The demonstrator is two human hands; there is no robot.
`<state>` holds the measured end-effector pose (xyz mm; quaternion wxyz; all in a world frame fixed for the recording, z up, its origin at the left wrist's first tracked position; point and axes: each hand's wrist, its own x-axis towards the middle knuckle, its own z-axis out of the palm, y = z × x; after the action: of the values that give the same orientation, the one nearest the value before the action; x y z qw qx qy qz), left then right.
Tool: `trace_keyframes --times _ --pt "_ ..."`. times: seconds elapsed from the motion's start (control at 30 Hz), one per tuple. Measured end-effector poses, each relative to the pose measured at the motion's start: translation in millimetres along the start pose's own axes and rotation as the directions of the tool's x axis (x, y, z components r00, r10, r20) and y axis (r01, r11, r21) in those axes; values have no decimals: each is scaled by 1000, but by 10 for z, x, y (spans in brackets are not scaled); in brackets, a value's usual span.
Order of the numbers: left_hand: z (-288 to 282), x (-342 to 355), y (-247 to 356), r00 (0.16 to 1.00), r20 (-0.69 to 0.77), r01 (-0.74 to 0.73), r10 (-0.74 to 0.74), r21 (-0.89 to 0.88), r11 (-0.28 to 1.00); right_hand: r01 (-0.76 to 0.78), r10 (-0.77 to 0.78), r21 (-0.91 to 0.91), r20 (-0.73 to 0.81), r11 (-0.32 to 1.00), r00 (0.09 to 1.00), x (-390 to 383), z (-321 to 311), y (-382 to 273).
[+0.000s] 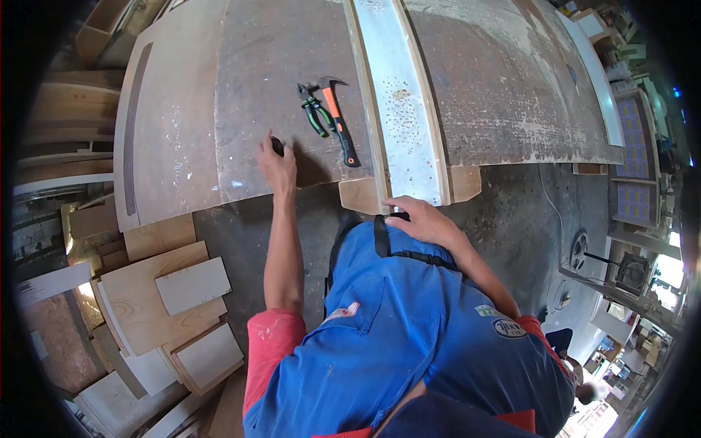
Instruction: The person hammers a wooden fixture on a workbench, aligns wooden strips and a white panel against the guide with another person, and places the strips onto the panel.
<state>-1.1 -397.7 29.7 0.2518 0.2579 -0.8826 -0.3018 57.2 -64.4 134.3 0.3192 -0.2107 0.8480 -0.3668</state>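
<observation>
My left hand [278,164] is closed on a small black object [277,146] over the worn wooden tabletop [255,80], left of green-handled pliers [317,113] and a hammer [338,120] with an orange-and-black handle. My right hand [416,223] is at my waist, its fingers curled on a black item [396,219] by a black strap [380,237] over my blue garment, just below the near end of a long pale board [398,102] with wooden side rails and many small specks. What that black item is, I cannot tell.
Stacked wooden boards and panels [186,285] lie at the lower left, with more timber at the upper left. The grey floor [511,219] shows below the table. A shelving unit [631,153] and machinery [631,270] stand at the right, where part of another person [577,372] appears.
</observation>
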Motion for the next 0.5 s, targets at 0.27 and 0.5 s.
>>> trace_keyframes --times 0.27,0.5 --pt "713 -361 854 933 332 -139 139 -22 990 -87 110 143 -156 986 982 -24 -655 562" --pt "869 -462 865 952 255 -136 168 -140 981 -221 314 342 -244 913 918 -130 -950 1184"
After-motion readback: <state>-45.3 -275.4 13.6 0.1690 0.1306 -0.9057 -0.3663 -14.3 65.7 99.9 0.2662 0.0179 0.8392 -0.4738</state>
